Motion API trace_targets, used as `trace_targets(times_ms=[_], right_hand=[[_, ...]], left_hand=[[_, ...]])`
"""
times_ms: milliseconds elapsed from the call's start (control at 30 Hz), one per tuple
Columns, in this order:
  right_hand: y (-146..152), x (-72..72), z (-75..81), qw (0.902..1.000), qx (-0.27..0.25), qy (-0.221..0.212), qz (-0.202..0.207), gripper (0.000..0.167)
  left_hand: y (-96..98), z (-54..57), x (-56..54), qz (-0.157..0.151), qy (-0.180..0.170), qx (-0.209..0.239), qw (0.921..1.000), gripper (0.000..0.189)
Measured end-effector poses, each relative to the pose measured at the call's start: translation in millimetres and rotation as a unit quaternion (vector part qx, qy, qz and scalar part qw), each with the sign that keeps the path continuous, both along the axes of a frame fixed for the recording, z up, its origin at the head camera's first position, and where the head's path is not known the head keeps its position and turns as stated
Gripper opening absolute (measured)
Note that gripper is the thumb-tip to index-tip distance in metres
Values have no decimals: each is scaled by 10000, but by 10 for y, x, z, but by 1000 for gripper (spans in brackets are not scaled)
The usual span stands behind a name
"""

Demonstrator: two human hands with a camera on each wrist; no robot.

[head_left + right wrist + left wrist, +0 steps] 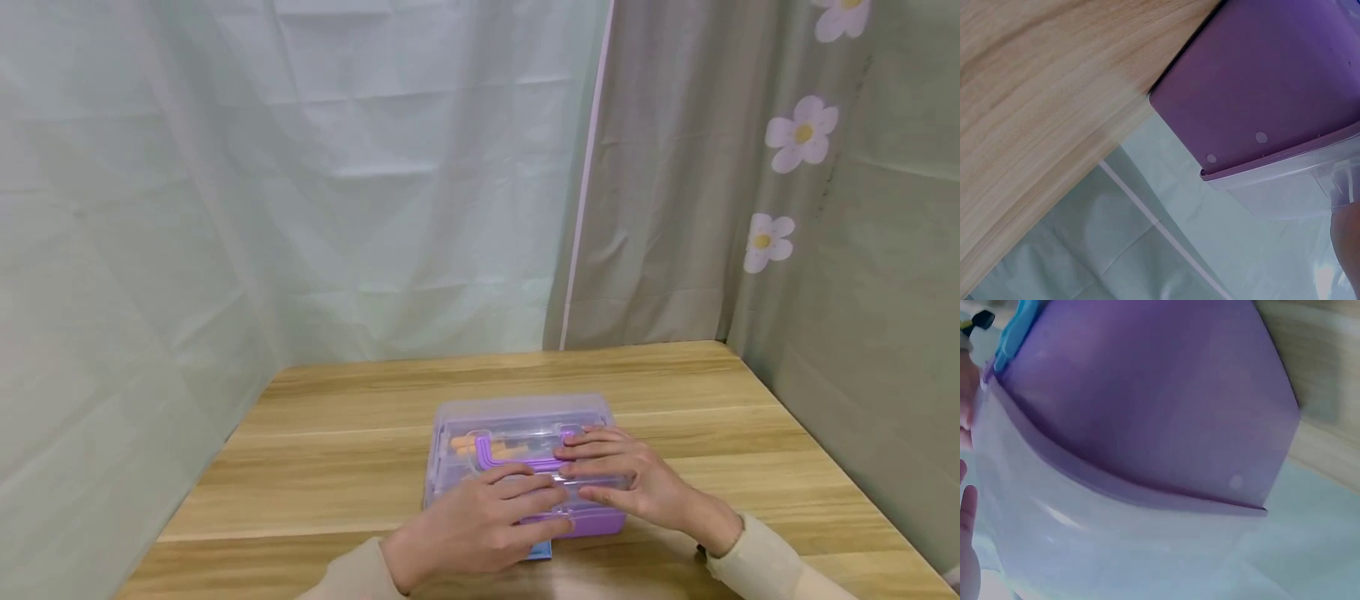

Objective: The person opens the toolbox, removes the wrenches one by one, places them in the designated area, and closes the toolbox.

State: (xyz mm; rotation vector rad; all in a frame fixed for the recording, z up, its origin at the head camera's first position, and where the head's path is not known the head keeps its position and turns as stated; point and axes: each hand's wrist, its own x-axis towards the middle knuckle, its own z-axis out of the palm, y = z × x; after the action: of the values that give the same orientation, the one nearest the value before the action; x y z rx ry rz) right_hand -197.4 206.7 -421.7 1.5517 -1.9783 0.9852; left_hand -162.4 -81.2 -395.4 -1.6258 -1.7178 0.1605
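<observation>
A storage box (600, 523) with a purple base and a clear lid (525, 406) stands on the table, its lid on top. A purple carrying handle (517, 461) lies folded on the lid. Over the lid's front left part, my left hand (487, 517) rests with relaxed, slightly bent fingers. My right hand (630, 475) touches the lid's right side, fingers spread near the handle. Orange items (462, 444) show through the lid; their kind is unclear. The purple side wall (1166, 394) fills much of the left wrist view, and the opposite side (1260, 94) appears in the right wrist view.
A small blue piece (540, 550) shows at the front of the box, partly behind my left hand. The wood-grain table (337, 467) extends around the box. Pale curtains (420, 183) hang behind and along both sides, with flower prints (801, 133) at the right.
</observation>
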Motion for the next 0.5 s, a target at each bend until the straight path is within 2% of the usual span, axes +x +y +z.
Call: trace_targets(times_ms=[300, 500], right_hand=[[-22, 16, -10, 9998, 100, -124, -92, 41], [-12, 23, 10, 9996, 133, -178, -194, 41]], left_hand=[[-241, -34, -126, -73, -428, 634, 9970, 44], [-377, -72, -215, -122, -388, 921, 9949, 44]])
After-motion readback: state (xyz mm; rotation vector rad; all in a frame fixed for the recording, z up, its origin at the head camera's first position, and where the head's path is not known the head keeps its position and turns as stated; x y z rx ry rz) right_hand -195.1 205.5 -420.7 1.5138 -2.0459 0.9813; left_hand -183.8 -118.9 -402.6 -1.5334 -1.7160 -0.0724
